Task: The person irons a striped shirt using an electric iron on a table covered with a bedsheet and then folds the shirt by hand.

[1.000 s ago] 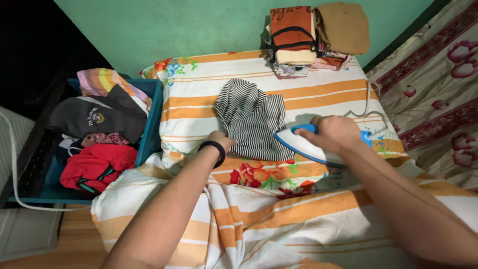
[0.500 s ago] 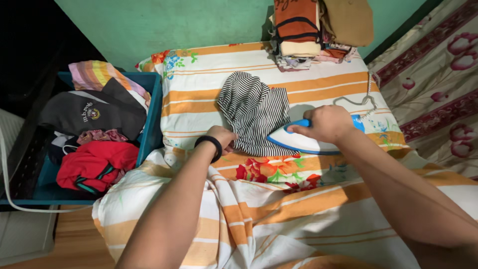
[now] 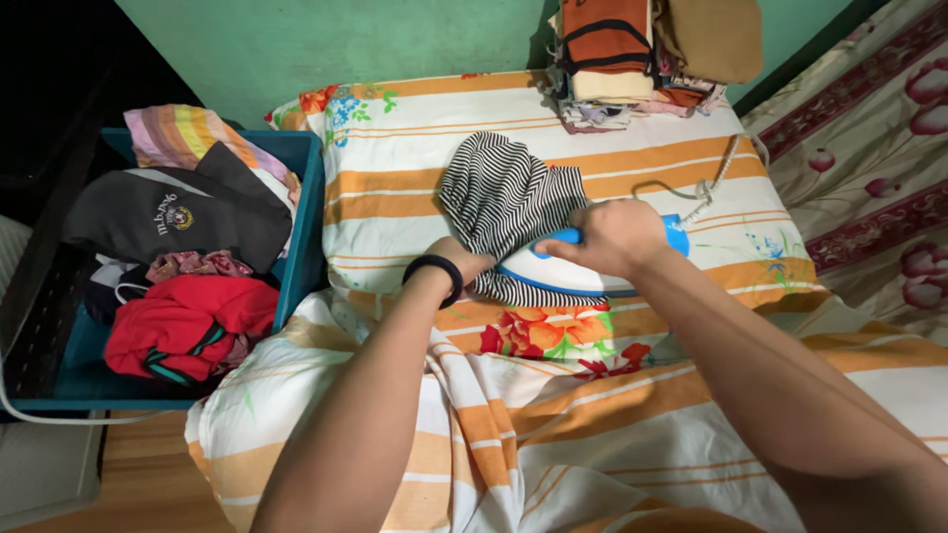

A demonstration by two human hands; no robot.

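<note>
Striped black-and-white garment [image 3: 504,202] is seen spread on an orange-striped floral sheet [image 3: 415,148], with a blue-and-white iron [image 3: 578,268] now pushed leftward onto its lower right edge; a second ago the iron stood just clear of the cloth, so pressing is judged to have begun. The iron's blue handle is wrapped fully by the right hand [image 3: 612,237], fingers closed around it. The garment's lower left corner is pinned flat by the left hand [image 3: 459,259], a black band at its wrist; whether the cloth is pinched or only pressed cannot be told. The two hands lie close together across the hem. Folded clothes [image 3: 642,49] are stacked against the green wall beyond, and a blue basket [image 3: 296,227] of unironed garments stands at the left.
</note>
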